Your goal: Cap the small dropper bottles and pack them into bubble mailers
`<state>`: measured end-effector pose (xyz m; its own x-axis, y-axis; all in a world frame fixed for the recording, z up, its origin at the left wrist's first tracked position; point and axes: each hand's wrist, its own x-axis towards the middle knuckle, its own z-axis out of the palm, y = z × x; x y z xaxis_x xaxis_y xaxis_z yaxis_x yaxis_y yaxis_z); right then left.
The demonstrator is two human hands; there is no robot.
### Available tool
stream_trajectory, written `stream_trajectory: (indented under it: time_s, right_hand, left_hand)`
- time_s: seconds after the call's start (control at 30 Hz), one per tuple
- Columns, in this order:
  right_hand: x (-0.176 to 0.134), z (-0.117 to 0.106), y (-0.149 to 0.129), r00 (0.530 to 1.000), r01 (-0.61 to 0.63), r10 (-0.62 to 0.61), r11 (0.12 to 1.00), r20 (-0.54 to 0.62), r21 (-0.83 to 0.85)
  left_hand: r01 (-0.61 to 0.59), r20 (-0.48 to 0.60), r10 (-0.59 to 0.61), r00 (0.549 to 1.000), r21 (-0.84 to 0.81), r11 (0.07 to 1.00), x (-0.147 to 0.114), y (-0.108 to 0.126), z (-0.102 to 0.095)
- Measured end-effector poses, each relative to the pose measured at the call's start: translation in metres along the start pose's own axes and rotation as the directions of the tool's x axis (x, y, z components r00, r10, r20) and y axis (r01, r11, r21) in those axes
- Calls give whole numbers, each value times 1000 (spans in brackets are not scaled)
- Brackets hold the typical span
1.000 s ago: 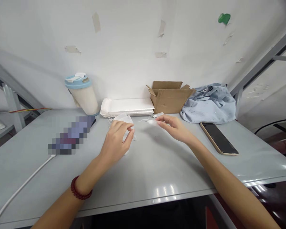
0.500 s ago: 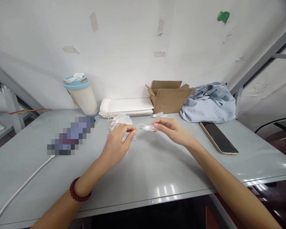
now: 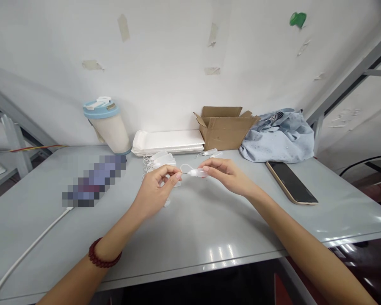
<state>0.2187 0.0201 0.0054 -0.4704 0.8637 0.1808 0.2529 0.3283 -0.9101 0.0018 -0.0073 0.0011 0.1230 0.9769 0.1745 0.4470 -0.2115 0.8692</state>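
My right hand (image 3: 227,173) pinches a small clear needle-tip squeeze bottle (image 3: 197,172) by its body, its thin metal needle pointing left. A thin white strap (image 3: 186,165) arcs from the bottle's neck to my left hand (image 3: 160,186). The left thumb and forefinger are pinched around the strap's end at the needle tip, and the small cap there is hidden by the fingers. Behind and beside the left hand lies a pile of similar bottles (image 3: 161,159) with looped straps. Another such bottle (image 3: 210,152) lies behind my right hand.
White envelopes (image 3: 171,139) and an open cardboard box (image 3: 228,133) stand along the wall. A tumbler (image 3: 111,127) is left of them, bunched grey-blue cloth (image 3: 279,140) right. A phone (image 3: 292,183) lies at the right. A blurred-out object (image 3: 97,180) with a white cable lies left.
The gap between my left fingertips and the needle has closed; they now meet at its tip. The bottle has shifted slightly, still in my right hand.
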Motion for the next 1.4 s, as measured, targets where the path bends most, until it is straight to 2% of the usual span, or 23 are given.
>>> stream_trajectory:
  time_s: [0.2,0.43,0.7,1.4]
  right_hand:
    - [0,1,1,1000,7,-8,1000,-4,-23]
    - [0,10,3,998,22,-25,998,-50,-63]
    - [-2,22,7,992,40,-53,993,-115,-115]
    - [-3,29,11,992,33,-42,996,-118,-80]
  left_hand:
    - [-31,-9,31,999,34,999,0,-2,0]
    - [-137,-81,152,985,168,976,-5,-8,8]
    - [-222,-107,244,964,183,958,-9,-13,17]
    - [-228,-80,245,966,178,957,-11,-13,19]
